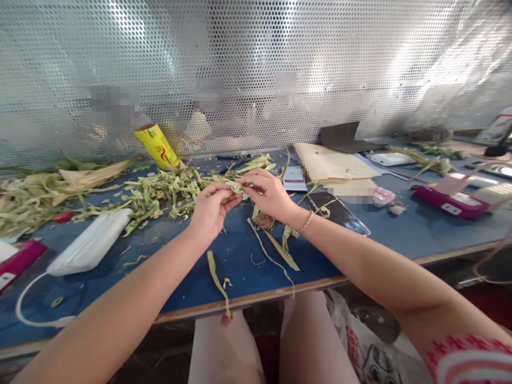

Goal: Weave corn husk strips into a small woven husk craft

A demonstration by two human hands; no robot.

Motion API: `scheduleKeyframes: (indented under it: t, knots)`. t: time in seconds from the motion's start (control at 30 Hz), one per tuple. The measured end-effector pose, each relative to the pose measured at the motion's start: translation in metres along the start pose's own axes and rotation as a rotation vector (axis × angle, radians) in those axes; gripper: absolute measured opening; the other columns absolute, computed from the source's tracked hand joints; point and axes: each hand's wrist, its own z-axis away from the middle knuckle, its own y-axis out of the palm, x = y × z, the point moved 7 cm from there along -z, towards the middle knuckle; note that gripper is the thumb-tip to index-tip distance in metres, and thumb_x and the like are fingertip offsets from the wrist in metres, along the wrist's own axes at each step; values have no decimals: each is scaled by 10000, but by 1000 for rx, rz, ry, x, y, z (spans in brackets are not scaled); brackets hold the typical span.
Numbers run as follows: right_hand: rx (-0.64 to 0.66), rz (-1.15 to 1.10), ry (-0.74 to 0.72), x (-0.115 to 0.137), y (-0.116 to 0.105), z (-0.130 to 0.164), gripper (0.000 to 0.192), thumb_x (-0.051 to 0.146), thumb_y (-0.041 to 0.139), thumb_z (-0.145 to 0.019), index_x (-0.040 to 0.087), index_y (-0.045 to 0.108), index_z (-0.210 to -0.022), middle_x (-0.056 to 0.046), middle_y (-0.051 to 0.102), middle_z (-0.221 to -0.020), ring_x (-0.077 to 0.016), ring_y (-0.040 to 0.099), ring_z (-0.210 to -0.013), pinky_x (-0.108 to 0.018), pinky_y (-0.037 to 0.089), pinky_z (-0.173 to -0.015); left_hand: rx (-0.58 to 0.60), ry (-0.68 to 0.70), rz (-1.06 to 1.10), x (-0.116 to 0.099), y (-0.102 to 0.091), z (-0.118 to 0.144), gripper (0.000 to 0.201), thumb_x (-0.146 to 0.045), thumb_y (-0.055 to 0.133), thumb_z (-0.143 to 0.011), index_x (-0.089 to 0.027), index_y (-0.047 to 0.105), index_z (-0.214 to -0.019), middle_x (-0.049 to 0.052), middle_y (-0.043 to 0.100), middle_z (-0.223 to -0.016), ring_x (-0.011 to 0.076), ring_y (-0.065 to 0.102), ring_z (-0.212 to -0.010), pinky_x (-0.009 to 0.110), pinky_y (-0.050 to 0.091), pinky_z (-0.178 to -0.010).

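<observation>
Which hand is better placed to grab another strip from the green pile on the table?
Probably the left hand: the pile lies just to its side, while the right hand is farther away. Both hands pinch the same leaf strip, so one must let go.

A leaf pile (160, 194) lies on the table (420, 234), left of a phone (340, 213), before the mesh screen (256, 64).

Pale green leaf strips (168, 192) litter the blue tabletop (240, 266). Far left stands a yellow can with red markings (157, 146); near left, a white plastic case (90, 242); right, a magenta box (450, 201).
</observation>
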Motion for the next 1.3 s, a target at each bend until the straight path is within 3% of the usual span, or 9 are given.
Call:
scheduleKeyframes:
  t: [0.33, 0.67, 0.9, 1.3]
  knots:
    - [-25, -63, 111, -9, -1, 0, 113, 164, 485, -770, 187, 586, -816, -29, 578, -849, -124, 535, -807, -266, 464, -688, -3, 13, 13, -2, 2, 3, 91, -57, 552, -571, -148, 548, -576, -18, 603, -525, 100, 604, -529, 281, 531, -661]
    - [-31, -322, 301, -26, 8, 0, 53, 211, 478, -767, 184, 515, -740, -10, 524, -800, -105, 531, -719, -298, 508, -708, 14, 19, 12, -1, 2, 2, 88, -65, 572, -570, -143, 557, -609, -21, 592, -530, 108, 615, -556, 306, 530, -712]
    - [-74, -324, 330, -29, 6, 0, 57, 197, 434, -777, 188, 479, -744, -3, 517, -760, -100, 532, -677, -286, 498, -681, 16, 78, -28, -4, 2, 3, 60, -74, 593, -560, -125, 571, -582, -19, 586, -547, 121, 623, -546, 346, 542, -709]
    - [-125, -178, 290, -23, 2, 0, 56, 206, 378, -810, 197, 405, -762, 3, 447, -725, -85, 445, -586, -250, 437, -548, 12, 88, -71, -3, 3, 5, 77, -91, 591, -533, -119, 627, -595, -8, 603, -500, 117, 603, -501, 294, 545, -615]
